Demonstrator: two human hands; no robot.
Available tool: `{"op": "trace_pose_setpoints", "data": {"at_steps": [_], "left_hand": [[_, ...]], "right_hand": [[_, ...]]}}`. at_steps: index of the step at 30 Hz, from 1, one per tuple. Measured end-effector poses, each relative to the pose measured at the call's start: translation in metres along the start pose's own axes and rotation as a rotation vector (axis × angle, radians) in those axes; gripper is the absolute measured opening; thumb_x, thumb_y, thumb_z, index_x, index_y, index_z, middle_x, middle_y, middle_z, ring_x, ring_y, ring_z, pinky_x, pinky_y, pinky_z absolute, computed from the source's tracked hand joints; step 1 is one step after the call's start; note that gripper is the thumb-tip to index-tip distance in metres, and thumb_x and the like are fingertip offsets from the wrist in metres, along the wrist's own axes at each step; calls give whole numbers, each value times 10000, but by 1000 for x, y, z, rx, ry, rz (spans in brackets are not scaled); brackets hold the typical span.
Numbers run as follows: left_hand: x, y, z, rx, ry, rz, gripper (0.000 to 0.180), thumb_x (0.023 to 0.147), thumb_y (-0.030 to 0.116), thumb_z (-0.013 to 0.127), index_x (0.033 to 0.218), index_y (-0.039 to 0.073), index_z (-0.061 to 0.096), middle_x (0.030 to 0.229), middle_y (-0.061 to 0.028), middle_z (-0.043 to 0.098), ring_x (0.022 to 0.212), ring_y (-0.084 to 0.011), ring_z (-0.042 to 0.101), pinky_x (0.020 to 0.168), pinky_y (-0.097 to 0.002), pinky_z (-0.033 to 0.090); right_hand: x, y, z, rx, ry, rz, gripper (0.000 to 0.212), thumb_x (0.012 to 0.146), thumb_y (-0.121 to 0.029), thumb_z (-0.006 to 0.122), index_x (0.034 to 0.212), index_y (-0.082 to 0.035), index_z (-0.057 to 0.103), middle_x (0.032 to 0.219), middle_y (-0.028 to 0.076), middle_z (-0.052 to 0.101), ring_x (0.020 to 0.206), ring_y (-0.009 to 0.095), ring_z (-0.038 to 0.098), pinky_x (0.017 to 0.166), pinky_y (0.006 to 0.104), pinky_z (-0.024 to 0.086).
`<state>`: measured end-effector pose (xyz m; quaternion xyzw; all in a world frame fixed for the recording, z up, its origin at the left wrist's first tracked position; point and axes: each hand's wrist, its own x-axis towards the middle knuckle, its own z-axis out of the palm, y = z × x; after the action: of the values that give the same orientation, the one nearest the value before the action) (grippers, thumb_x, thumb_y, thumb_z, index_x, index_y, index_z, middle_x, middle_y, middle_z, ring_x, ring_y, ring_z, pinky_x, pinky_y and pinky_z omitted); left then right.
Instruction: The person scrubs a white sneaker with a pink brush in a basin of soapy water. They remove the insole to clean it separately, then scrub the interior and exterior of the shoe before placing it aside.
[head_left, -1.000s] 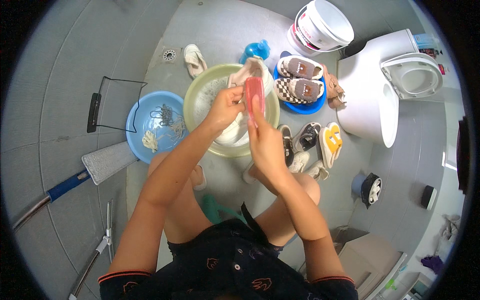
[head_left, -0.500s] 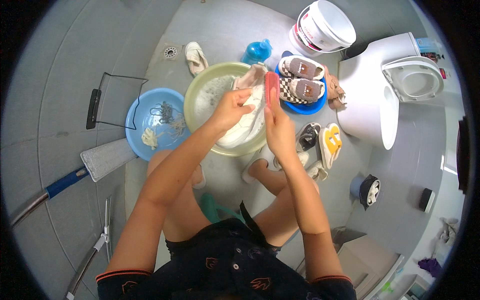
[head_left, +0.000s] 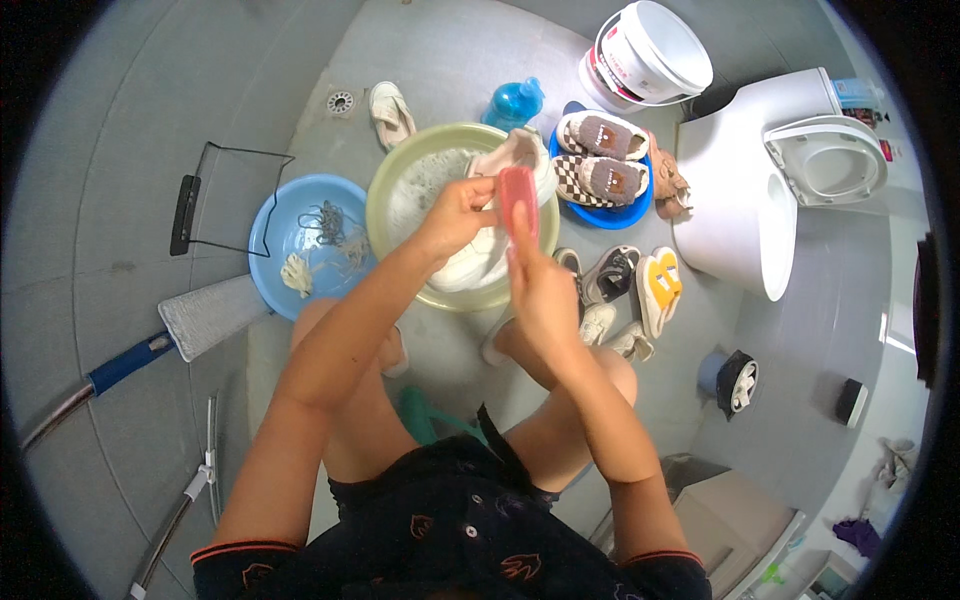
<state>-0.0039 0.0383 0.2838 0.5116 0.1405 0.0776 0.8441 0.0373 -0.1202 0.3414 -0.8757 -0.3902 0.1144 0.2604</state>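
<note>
A white shoe [head_left: 470,265] with a pale pinkish lining is tilted over the yellow-green basin [head_left: 378,205], which holds sudsy water. My left hand [head_left: 455,215] grips its near-left side, thumb and fingers pinched on the upper. In my right hand [head_left: 545,295] is a pinkish-red scrubbing brush [head_left: 518,190], held by its lower end and lying across the middle of the shoe. The brush covers part of the upper, and its bristles are hidden beneath it.
Left of the basin sits a light blue basin [head_left: 285,225] with shoelaces. Checkered shoes [head_left: 612,180] rest in a dark blue basin on the right. A blue bottle [head_left: 513,104], a single shoe [head_left: 391,115], a white bucket [head_left: 640,60], slippers [head_left: 658,290] and a toilet [head_left: 735,200] stand around.
My right hand has drawn the brush left and toward me, from the shoe's right edge onto its middle. My left hand keeps its grip and has barely moved.
</note>
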Motion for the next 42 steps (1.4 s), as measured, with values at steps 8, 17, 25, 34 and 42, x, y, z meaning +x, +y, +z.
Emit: {"op": "trace_pose_setpoints", "data": {"at_steps": [8, 17, 25, 34, 42], "left_hand": [[-2, 1, -5, -6, 26, -32, 434, 827, -56, 616, 1254, -24, 548, 1146, -76, 641, 1025, -121, 597, 890, -265, 477], [-1, 3, -1, 14, 104, -5, 436, 808, -93, 578, 1238, -27, 550, 1146, -89, 636, 1035, -129, 596, 887, -267, 477], [-5, 4, -6, 13, 49, -37, 435, 831, -70, 609, 1258, -57, 533, 1126, -107, 645, 992, -115, 607, 851, -244, 488], [0, 2, -7, 7, 55, -13, 490, 830, -72, 603, 1307, -59, 493, 1132, -103, 634, 979, -120, 592, 861, -255, 473], [2, -7, -20, -36, -2, -73, 489, 834, -50, 619, 1304, -64, 487, 1081, -108, 649, 943, -129, 606, 830, -261, 482]], "right_hand": [[-7, -8, -4, 9, -18, 70, 548, 933, -182, 533, 1451, -206, 357, 728, 243, 608, 635, 421, 616, 568, 485, 474], [26, -11, -8, 162, 45, 153, 546, 936, -166, 524, 1454, -219, 358, 686, 225, 601, 600, 407, 604, 553, 481, 462], [28, 1, -14, 173, 73, 187, 485, 949, -178, 518, 1422, -173, 411, 663, 252, 587, 608, 402, 618, 580, 459, 482], [13, -10, -9, 43, 26, 5, 519, 938, -147, 530, 1438, -181, 393, 691, 226, 599, 612, 387, 611, 576, 466, 473], [12, -24, 11, 66, -30, 21, 499, 949, -161, 519, 1431, -209, 399, 787, 274, 598, 670, 414, 616, 623, 403, 487]]}}
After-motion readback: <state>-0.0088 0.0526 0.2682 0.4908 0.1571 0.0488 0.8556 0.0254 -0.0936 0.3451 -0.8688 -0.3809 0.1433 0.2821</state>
